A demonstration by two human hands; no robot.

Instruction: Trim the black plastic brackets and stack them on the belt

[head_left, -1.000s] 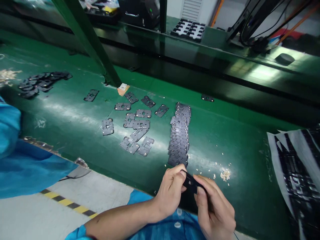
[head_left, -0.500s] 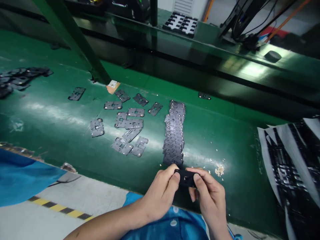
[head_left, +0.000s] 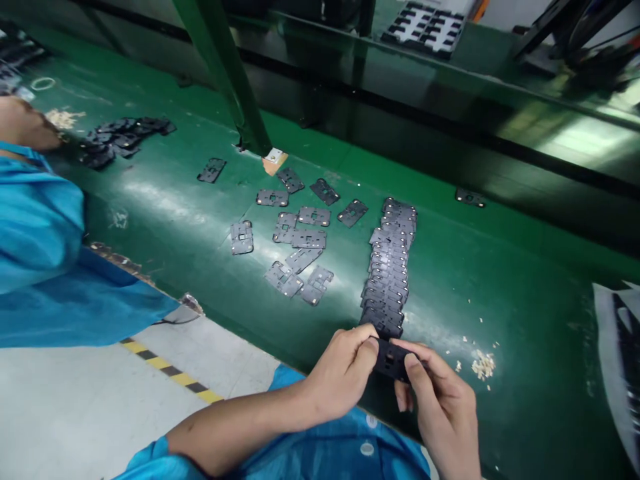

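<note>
Between my two hands is a flat black plastic plate [head_left: 391, 360] with a small square hole. My left hand [head_left: 345, 367] pinches its left end between thumb and fingers. At the other end, my right hand [head_left: 440, 393] grips it, thumb on top and fingers beneath. Just beyond my fingers an overlapping row of similar black plates [head_left: 389, 267] runs away from me over the green table [head_left: 450, 267]. Several loose plates [head_left: 309, 239] lie scattered left of that row. Small pale bits [head_left: 483, 365] are heaped to the right of my right hand.
At the left, a co-worker's hand [head_left: 27, 125] and blue sleeve [head_left: 37, 227] are beside a pile of dark plates [head_left: 123, 137]. A green post [head_left: 225, 73] rises from the table. Black-and-white wrapping [head_left: 620, 367] lies at the right edge. A slotted tray [head_left: 425, 30] sits on the back shelf.
The view has swung left, so the table's contents appear further right and the co-worker's hand and sleeve show. The held plate now tilts its flat face more towards me; both hands keep their grip.
</note>
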